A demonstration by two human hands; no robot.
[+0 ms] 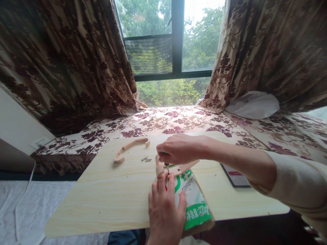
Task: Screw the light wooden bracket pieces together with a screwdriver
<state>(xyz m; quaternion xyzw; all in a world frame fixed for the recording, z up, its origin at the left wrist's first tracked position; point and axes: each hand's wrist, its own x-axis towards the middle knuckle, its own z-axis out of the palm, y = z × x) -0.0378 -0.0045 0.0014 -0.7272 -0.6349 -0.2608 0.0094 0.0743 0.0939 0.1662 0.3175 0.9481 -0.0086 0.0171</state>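
Note:
My right hand [176, 148] is closed around a screwdriver [165, 154], which points down with its shaft [168, 168] at a light wooden piece [159, 167]. My left hand [166, 209] lies palm down, fingers stretched out and thumb apart. Its fingertips reach to the wooden piece beside the screwdriver's tip; whether they touch a screw there I cannot tell. Under the left hand and the wooden piece is a green and white packet [196, 212]. Part of the wooden piece is hidden behind my right hand.
A curved wooden piece [130, 145] and several small metal screws [146, 159] lie on the pale wooden table [102, 197]. A phone [236, 177] rests under my right forearm. Behind the table is a flowered ledge [168, 119] with a white bag [252, 104].

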